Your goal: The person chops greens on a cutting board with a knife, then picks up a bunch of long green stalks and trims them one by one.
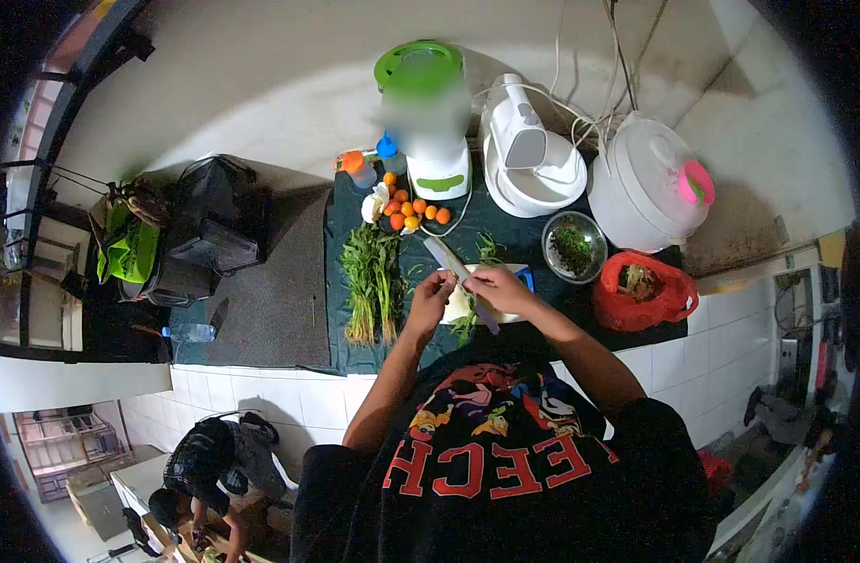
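Observation:
My left hand and my right hand meet over a white cutting board, each with its fingers pinched together. What lies between the fingertips is too small to make out. A knife with a broad blade lies slanted across the board, passing under my hands, its purple handle toward me. Loose green leaves lie at the board's near edge, and a few more sprigs are just beyond it. Left of my left hand rests a bunch of leafy greens with pale roots.
Orange tomatoes sit behind the greens, near a blender and a white stand mixer. To the right are a metal bowl of chopped greens, a red plastic bag and a white lidded bucket. Another person bends over boxes at lower left.

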Demonstrator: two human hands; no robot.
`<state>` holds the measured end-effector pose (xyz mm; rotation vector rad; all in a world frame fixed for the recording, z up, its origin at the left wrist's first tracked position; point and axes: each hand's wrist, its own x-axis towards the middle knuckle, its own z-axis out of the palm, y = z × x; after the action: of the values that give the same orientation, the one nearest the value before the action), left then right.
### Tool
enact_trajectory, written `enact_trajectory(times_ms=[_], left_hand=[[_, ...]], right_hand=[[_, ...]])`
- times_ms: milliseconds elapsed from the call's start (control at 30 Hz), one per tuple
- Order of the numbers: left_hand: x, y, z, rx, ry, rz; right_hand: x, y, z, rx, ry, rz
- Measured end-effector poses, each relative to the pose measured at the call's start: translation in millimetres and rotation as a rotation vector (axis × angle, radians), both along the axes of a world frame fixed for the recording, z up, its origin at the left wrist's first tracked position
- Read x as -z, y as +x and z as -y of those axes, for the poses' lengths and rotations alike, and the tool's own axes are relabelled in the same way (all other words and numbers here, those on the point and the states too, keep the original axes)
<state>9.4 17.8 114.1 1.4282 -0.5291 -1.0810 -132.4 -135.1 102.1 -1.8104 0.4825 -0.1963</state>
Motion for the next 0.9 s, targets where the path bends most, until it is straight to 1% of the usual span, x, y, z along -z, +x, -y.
enact_trajectory(times_ms=[33, 67, 100, 167, 233, 300, 333, 367, 400, 433, 533, 567, 600, 667, 867, 900], left_hand=[[3.3, -0.5, 0.2, 0.003, 0.002, -0.001], [6.7, -0.7, 1.1, 0.010, -0.006, -0.009], [11.2, -1.1, 1.2, 0.018, -0.013, -0.016], [18.9, -2.2, -0.4, 0.029, -0.012, -0.032], [15.1, -4.6, 0.0, 0.034, -0.016, -0.047], [10.7, -7.0, 0.0, 0.002, 0.031, -0.133], [8.1, -6.1, -0.2, 0.003, 0.029, -0.131], [5.4, -4.4, -0.9, 0.050, 0.041, -0.038], [6.9, -2.7, -2.2, 0.097, 0.053, 0.054], [10.6, -1.0, -3.2, 0.097, 0.052, 0.054], [14.3, 1.8, -5.6, 0.077, 0.040, 0.047], [14.2, 2.5, -6.3, 0.070, 0.053, 0.005], [12.7, 2.9, -6.4, 0.064, 0.066, -0.037], [10.1, -1.3, -7.1, 0.037, 0.051, -0.031], [5.3, -4.5, -8.0, 0.018, 0.044, -0.056], [4.8, -4.9, -7.9, 0.018, 0.055, -0.070]], right_hand=[[-4.6, -2.0, -3.0, -0.046, 0.111, -0.063], [6.7, -1.9, -4.9, -0.037, 0.168, -0.086], [5.9, -4.0, -7.1, -0.030, 0.172, -0.087], [3.5, -6.3, -10.6, -0.026, 0.182, 0.001], [4.0, -7.9, -10.5, -0.008, 0.228, -0.011], [2.8, -8.0, -10.3, 0.003, 0.272, -0.022], [1.5, -8.4, -10.0, 0.024, 0.298, -0.047], [0.2, -8.8, -9.6, 0.045, 0.325, -0.073], [1.0, -9.0, -8.9, 0.045, 0.324, -0.072], [2.0, -8.9, -8.6, 0.029, 0.331, -0.059], [13.4, -9.3, -9.2, 0.019, 0.359, -0.019], [18.3, -9.5, -9.1, 0.026, 0.378, 0.011], [13.4, -9.6, -9.4, 0.025, 0.376, 0.011], [3.1, -11.1, -9.8, 0.002, 0.339, -0.022], [10.2, -11.4, -11.2, 0.005, 0.374, -0.034], [3.8, -11.9, -11.5, 0.006, 0.374, -0.034]])
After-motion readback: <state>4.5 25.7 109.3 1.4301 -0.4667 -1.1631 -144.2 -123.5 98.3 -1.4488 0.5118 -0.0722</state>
